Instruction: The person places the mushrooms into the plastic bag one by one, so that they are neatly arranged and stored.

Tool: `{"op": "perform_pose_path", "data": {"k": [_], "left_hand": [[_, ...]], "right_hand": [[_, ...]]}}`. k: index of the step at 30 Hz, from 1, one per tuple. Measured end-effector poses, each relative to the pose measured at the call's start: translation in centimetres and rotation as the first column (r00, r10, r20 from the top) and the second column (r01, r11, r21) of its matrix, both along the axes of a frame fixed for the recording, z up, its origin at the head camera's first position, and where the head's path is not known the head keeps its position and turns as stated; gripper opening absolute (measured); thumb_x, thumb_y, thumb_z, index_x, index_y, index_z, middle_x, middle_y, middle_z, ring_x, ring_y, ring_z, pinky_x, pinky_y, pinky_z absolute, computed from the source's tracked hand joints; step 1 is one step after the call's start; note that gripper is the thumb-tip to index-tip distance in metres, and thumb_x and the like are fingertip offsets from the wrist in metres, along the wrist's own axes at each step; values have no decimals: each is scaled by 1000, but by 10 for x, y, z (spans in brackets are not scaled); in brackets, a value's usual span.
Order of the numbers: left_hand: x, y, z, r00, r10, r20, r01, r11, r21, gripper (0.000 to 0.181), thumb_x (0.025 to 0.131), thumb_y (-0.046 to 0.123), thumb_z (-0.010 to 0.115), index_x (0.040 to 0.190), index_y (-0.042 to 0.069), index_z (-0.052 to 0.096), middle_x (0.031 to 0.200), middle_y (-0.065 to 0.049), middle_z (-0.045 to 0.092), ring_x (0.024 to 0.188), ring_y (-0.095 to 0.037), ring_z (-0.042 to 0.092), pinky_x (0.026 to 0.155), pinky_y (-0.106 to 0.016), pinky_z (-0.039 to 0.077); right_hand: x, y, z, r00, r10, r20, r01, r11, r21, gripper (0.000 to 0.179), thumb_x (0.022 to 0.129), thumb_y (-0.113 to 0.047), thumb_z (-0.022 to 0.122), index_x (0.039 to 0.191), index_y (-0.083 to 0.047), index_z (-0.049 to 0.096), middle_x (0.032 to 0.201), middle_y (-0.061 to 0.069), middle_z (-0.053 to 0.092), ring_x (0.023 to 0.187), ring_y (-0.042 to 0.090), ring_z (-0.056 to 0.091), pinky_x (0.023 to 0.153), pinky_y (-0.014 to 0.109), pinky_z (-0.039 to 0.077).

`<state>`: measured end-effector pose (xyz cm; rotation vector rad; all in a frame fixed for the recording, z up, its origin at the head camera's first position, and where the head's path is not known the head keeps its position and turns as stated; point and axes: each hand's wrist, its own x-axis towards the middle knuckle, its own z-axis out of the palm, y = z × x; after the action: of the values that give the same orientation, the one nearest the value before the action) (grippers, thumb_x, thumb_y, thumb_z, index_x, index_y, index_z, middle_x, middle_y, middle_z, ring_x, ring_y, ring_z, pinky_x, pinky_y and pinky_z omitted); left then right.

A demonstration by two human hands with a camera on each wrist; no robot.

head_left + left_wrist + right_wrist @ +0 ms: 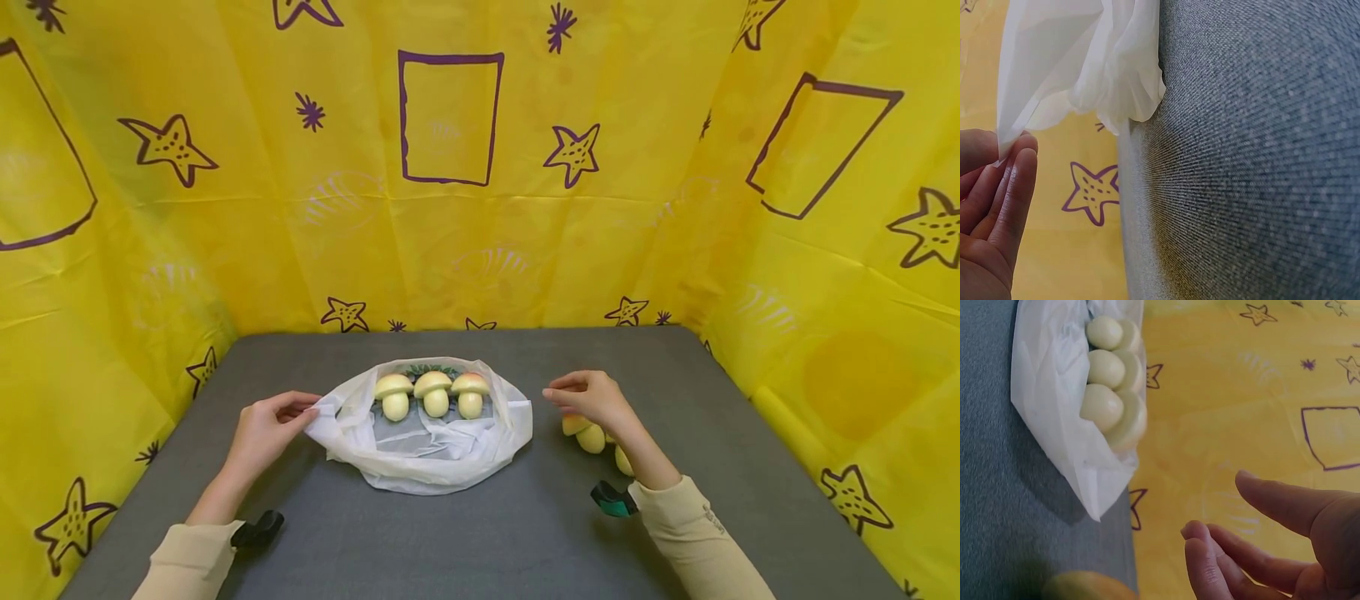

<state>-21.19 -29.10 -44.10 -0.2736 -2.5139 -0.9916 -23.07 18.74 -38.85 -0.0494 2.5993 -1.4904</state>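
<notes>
My left hand (264, 429) pinches the left corner of a thin white plastic bag (442, 475) between thumb and fingers. In the left wrist view the pinched corner of the bag (1054, 56) is drawn up to a point. The bag lies spread wide at its mouth, with three toy mushrooms (435, 393) side by side inside, pale yellow with rounded caps. A dark green leafy print shows behind their caps. To the right of the bag, my right hand (597, 400) hovers with thumb and fingers apart, nothing between them. More mushrooms (591, 439) lie beneath it, partly hidden by the hand and forearm.
A dark grey cloth-covered table (450, 550) bears everything. Yellow curtains (450, 250) with purple starfish drawings enclose it at the back and both sides. A black strap mount (258, 529) sits at my left wrist, and a black and green one (613, 500) at my right.
</notes>
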Motion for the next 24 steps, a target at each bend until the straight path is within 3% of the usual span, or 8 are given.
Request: {"op": "perform_pose_path", "data": {"k": [7, 24], "left_hand": [[0, 0, 0, 1000, 2, 14, -2, 1000, -1, 14, 83, 15, 74, 96, 10, 73, 82, -5, 71, 64, 0, 57, 58, -11, 48], [-1, -1, -3, 1000, 6, -3, -6, 1000, -5, 14, 81, 14, 74, 95, 11, 73, 81, -4, 71, 64, 1, 57, 58, -11, 47]], "right_hand": [[7, 18, 2, 1000, -2, 2, 2, 1000, 4, 47, 83, -36, 72, 112, 1, 66, 102, 17, 70, 87, 29, 70, 79, 39, 56], [26, 53, 3, 999, -37, 2, 37, 999, 7, 48, 87, -34, 68, 115, 4, 63, 104, 19, 69, 92, 32, 69, 80, 40, 56]]}}
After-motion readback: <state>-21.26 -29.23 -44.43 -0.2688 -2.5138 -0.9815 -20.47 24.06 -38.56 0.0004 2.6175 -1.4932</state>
